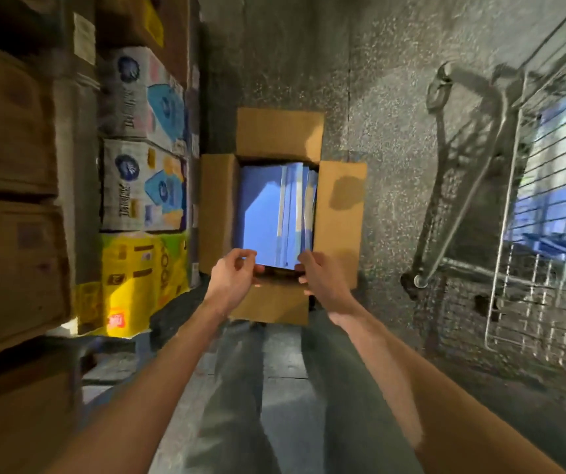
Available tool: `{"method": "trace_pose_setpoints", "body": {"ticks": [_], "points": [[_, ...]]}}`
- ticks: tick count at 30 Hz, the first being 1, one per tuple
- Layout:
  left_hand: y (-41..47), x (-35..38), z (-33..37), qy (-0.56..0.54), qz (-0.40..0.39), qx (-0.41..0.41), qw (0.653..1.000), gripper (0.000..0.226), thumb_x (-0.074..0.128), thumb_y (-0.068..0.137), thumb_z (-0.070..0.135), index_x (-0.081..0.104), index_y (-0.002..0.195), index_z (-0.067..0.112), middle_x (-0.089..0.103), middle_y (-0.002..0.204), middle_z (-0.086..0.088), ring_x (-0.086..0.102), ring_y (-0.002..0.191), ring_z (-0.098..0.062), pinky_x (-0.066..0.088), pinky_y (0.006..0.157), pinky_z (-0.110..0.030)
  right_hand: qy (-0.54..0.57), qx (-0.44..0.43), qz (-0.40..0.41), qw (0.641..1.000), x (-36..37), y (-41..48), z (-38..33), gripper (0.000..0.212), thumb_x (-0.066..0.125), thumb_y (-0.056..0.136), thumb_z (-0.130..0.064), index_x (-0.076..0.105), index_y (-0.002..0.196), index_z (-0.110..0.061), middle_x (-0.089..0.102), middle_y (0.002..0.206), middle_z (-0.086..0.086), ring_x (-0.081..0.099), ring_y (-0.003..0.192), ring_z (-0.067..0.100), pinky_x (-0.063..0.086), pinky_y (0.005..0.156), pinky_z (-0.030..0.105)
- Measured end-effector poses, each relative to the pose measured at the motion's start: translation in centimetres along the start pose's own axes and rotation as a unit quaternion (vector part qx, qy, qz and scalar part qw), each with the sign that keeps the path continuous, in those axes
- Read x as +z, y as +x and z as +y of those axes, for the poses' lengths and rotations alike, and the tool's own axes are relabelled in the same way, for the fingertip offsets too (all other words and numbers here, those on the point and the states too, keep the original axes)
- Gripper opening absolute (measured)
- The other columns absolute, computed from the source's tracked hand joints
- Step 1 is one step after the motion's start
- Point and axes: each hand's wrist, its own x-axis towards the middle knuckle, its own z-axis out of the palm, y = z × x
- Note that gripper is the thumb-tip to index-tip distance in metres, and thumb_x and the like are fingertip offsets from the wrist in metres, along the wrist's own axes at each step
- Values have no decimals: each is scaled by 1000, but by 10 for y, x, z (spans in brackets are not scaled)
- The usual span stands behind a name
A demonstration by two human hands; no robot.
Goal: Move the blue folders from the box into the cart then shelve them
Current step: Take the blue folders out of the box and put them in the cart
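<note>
An open cardboard box (220, 206) stands on the floor in front of me, its four flaps spread out. Inside lies a stack of blue folders (268, 213), some fanned along the right side. My left hand (232, 278) pinches the near left corner of the stack with thumb and fingers. At the near right corner my right hand (319, 277) curls its fingers round the edge. A wire cart (527, 200) stands to the right, with more blue folders (548, 206) visible through its mesh.
Stacked cartons fill the left side: brown boxes (8, 234), printed white boxes (141, 148) and a yellow box (138, 282). Speckled grey floor (387, 114) runs between the box and the cart. My legs are below the box.
</note>
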Motion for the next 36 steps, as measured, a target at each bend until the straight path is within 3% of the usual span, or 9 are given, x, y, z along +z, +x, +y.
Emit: {"method": "trace_pose_setpoints", "body": {"ticks": [3,5,7,12,14,24,31,34,36], "points": [[53,7,-22,24,-16,-5,1000,17,52,103,27,64,112,22,77,91,4,74,74,-16,59,72,-36,-7,21,1,1000,25,50,15,37,40,102,-36,60,100,-5,65,111,18,62,100,32,52,91,48],[81,11,-32,23,-30,-16,999,16,52,102,28,63,112,25,77,92,4,75,73,-17,60,74,-42,-10,28,5,1000,37,78,23,29,40,102,-40,57,102,-17,61,98,2,61,103,28,50,96,50],[117,16,-49,21,-52,-26,998,18,51,103,28,63,116,25,77,93,5,75,73,-17,60,78,-46,-10,19,5,1000,54,112,39,26,40,102,-40,58,103,-21,53,88,-9,56,95,20,49,90,41],[178,17,-88,21,-82,-22,996,27,50,103,38,63,121,23,76,99,6,75,71,-12,60,81,-43,-57,4,15,998,89,176,63,41,42,103,-44,51,134,-19,54,134,-1,53,119,20,40,98,33],[198,14,-106,17,-86,-31,996,28,50,102,40,63,120,22,76,97,6,75,72,-14,59,83,-47,-49,22,28,998,105,197,66,53,43,102,-45,39,149,-20,43,152,-1,48,134,22,39,107,34],[245,2,-141,17,-93,-40,995,29,45,104,39,61,122,23,75,102,2,75,78,-15,58,80,-42,-10,30,124,992,153,261,77,63,43,103,-46,22,157,-22,30,161,-1,31,147,22,26,116,33],[257,-2,-138,8,-102,-24,994,30,46,104,39,61,123,22,75,100,3,74,75,-13,56,78,-39,87,43,148,984,165,273,75,64,43,101,-51,27,155,-19,32,157,0,37,139,19,30,112,35],[262,-4,-137,15,-91,-6,996,29,48,101,45,60,120,26,72,106,5,73,83,-13,58,79,-34,142,52,121,981,160,270,64,50,36,104,-52,49,139,-19,51,135,0,49,117,17,38,103,32],[264,-4,-134,23,-84,6,996,35,50,99,51,58,125,29,68,111,9,68,94,-12,57,83,-36,163,49,82,982,158,264,57,56,27,105,-53,58,132,-14,61,122,4,57,106,19,47,90,32]]}}
